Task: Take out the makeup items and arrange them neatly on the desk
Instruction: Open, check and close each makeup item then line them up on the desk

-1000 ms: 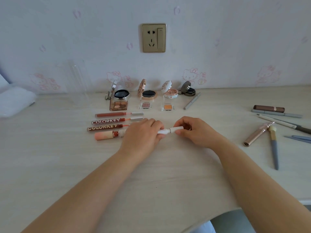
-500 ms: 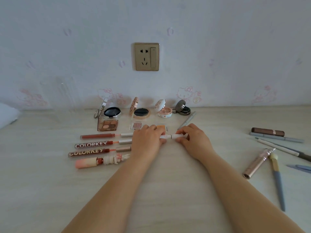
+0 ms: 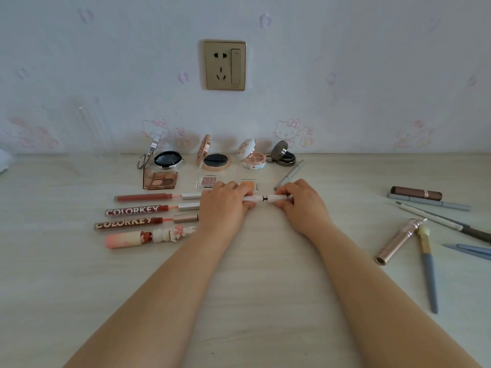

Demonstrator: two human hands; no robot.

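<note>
Two bare forearms rise from the bottom edge of the frame and meet at its centre, where both hands pinch one white pen (image 3: pixel 265 198) lying crosswise just above the desk (image 3: pixel 252 301). The left hand (image 3: pixel 225 208) grips one end, the right hand (image 3: pixel 300 203) grips the other, and a dark band shows in the gap between them. The step in hand looks like setting this pen down in line with the four lip gloss tubes (image 3: pixel 156 209) stacked in rows at centre left; the next move calls for keeping it level and parallel to them, then letting go. At the right edge a loose heap of pencils, a rose-gold tube (image 3: pixel 398 241) and a brush (image 3: pixel 427 264) is not yet sorted. Farther back, small eyeshadow pans and four open compacts (image 3: pixel 215 162) line the wall, below a socket (image 3: pixel 225 65) at upper centre.
</note>
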